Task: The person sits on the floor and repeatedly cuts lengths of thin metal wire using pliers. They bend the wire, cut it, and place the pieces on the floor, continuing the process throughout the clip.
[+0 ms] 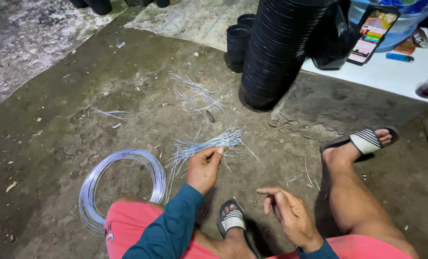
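Note:
My left hand (204, 169) reaches forward over the dirt floor and pinches the near end of a bundle of short cut wire pieces (214, 141) lying in front of me. My right hand (290, 213) hovers lower right above my sandalled foot, fingers loosely curled, with nothing visible in it. A coil of silver wire (120, 184) lies on the ground at my left knee. More loose wire pieces (199, 93) are scattered farther away.
A tall leaning stack of black plastic pots (276, 48) stands ahead, with shorter stacks (238, 43) beside it. A phone (373, 33) leans on a white board (391, 72) with a blue lighter (399, 57). My other sandalled foot (365, 141) rests at right.

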